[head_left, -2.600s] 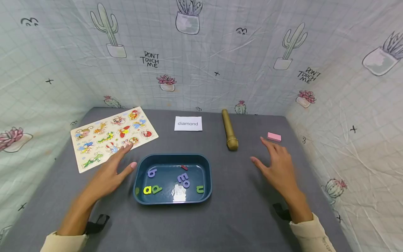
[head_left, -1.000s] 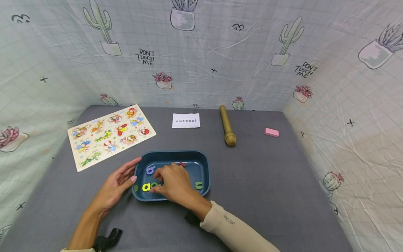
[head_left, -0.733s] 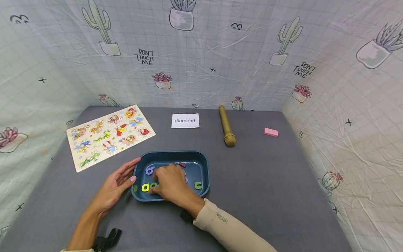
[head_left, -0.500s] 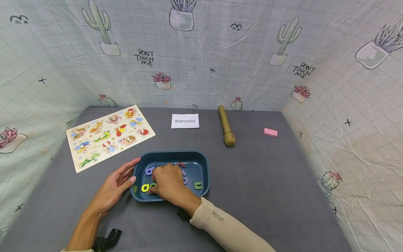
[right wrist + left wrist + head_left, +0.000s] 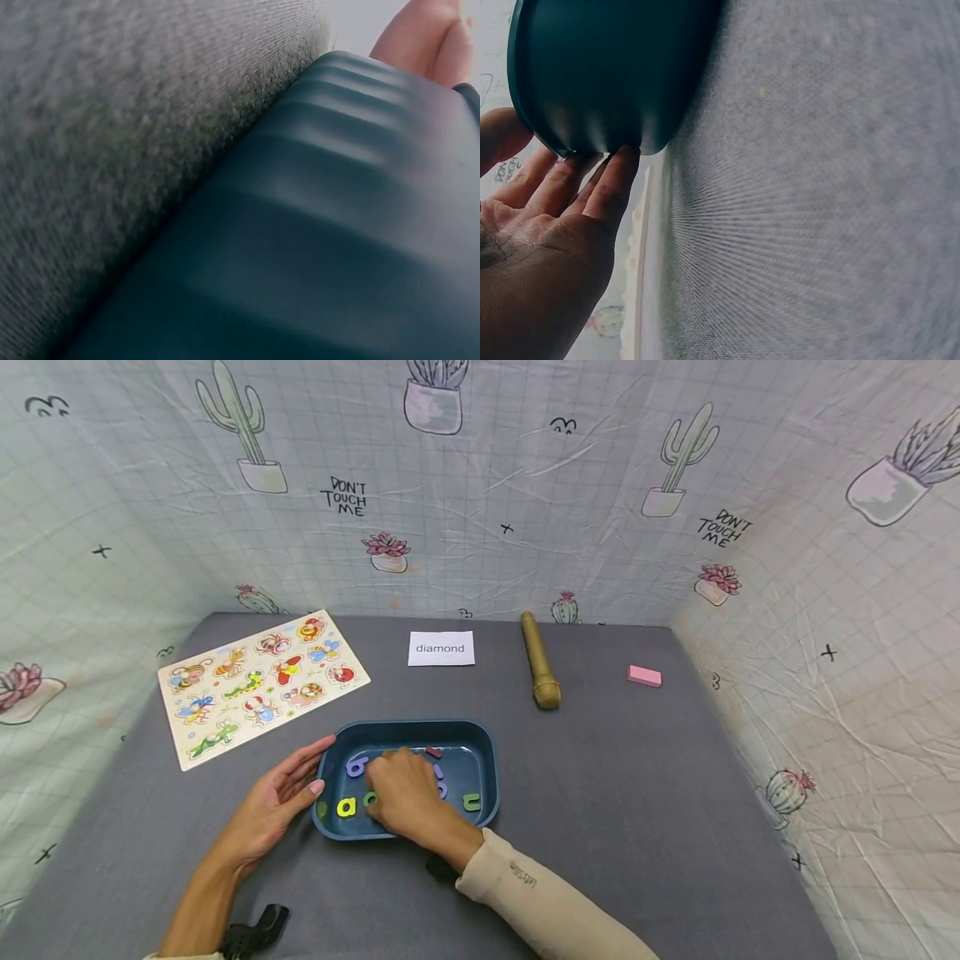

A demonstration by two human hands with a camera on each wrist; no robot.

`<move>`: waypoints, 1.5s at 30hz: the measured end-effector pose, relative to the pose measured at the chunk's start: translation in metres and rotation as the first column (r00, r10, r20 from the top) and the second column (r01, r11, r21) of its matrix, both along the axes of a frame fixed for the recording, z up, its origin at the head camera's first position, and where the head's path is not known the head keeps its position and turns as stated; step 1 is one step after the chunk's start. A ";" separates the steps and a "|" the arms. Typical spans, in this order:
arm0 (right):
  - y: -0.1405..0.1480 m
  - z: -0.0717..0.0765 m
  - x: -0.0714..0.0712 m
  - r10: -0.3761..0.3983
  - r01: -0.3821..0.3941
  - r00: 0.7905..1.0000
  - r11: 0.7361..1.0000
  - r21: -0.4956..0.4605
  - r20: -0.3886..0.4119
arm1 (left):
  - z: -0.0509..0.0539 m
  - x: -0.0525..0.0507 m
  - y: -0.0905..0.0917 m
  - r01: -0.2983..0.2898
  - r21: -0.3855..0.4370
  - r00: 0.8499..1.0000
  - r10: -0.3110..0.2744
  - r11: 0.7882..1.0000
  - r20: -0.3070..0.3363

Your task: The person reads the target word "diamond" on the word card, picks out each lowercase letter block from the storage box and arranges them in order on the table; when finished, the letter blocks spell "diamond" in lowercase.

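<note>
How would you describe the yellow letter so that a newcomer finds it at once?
On the grey table, find the blue tray. Inside, towards the near left corner, lies the letter a: yellow, unlike the green letter beside it and purple letter behind.

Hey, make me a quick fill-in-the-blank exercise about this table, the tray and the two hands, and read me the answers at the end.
1. The white card bears the printed word ____.
2. The left hand touches the outside of the tray, while the other hand, the ____ one, reaches into it.
3. The letter a near the tray's left end is colored ____.
4. The small block to the right of the gold microphone is ____.

Missing words: diamond; right; yellow; pink.
</note>
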State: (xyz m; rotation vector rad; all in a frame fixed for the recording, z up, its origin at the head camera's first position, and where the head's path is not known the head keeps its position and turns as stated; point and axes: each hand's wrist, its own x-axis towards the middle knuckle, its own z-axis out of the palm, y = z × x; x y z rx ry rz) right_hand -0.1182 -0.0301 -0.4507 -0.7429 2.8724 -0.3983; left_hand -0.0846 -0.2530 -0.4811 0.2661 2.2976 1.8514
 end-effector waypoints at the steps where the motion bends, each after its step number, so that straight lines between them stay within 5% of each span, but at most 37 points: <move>1: 0.001 0.000 0.000 -0.001 0.001 1.000 1.000 -0.001 -0.004 | 0.000 0.000 0.000 -0.001 -0.002 1.000 0.001 1.000 0.002; 18: 0.018 0.004 -0.003 0.091 -0.094 0.995 0.991 -0.094 -0.033 | 0.001 0.000 -0.001 0.002 -0.011 1.000 -0.002 1.000 0.016; 30: 0.047 0.020 -0.004 0.218 -0.224 0.975 0.941 -0.253 -0.050 | 0.000 0.000 -0.002 -0.001 -0.005 1.000 0.002 1.000 0.016; 45: 0.087 0.036 -0.006 0.219 -0.249 0.968 0.898 -0.363 -0.122 | 0.000 0.000 0.000 -0.006 -0.011 1.000 0.007 1.000 0.022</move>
